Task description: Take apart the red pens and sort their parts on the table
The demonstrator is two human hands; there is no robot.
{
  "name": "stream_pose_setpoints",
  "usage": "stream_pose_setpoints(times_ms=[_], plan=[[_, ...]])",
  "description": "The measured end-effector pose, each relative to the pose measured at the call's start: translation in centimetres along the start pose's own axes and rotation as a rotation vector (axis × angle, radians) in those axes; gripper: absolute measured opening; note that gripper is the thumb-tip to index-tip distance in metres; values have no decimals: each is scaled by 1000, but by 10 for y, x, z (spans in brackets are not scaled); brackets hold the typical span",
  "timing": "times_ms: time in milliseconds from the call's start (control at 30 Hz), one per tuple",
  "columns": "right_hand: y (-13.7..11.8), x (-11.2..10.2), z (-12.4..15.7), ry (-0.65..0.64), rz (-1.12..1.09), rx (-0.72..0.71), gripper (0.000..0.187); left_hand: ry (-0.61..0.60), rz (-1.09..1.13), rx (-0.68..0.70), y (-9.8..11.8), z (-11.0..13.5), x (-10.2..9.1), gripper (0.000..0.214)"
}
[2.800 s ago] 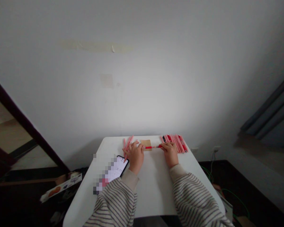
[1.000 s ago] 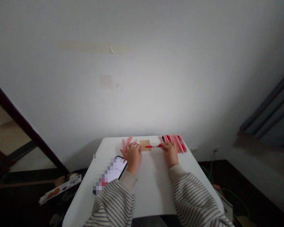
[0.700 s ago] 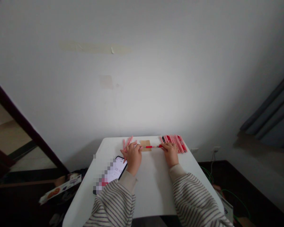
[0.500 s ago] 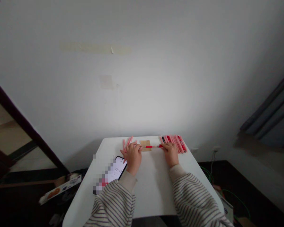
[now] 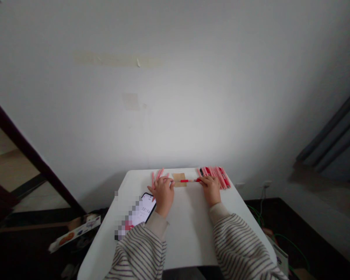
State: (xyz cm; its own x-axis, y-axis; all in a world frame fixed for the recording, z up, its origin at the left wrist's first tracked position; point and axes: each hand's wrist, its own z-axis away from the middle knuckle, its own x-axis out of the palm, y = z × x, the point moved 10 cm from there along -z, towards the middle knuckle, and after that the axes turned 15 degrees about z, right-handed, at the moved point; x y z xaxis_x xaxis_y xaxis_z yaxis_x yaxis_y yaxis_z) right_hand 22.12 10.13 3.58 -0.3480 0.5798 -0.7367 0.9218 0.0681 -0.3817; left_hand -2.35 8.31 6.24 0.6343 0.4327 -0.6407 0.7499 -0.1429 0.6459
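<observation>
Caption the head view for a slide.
Left hand and right hand hold a pen between them over a table; phone at left, pen pile at right.

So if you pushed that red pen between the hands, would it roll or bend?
The red pen might roll if let go, since it looks thin and rod-shaped. It's probably stiff, because it looks straight, with no sag. Being so slender, it's likely light too.

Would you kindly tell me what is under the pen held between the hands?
Under the red-banded pen show a tan square and white tabletop; whatever the left hand and right hand cover is hidden.
</observation>
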Motion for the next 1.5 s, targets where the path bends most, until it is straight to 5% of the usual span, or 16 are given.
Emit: stream_pose_setpoints(times_ms=[500, 867, 1500], plan=[[2, -2, -1, -8, 28, 12, 24, -45, -169, 40, -6, 5, 8, 18], [2, -1, -1, -10, 34, 13, 25, -56, -293, 187, 12, 10, 4, 29], [-1, -3, -1, -27, 40, 25, 25, -115, -139, 33, -7, 5, 15, 11]])
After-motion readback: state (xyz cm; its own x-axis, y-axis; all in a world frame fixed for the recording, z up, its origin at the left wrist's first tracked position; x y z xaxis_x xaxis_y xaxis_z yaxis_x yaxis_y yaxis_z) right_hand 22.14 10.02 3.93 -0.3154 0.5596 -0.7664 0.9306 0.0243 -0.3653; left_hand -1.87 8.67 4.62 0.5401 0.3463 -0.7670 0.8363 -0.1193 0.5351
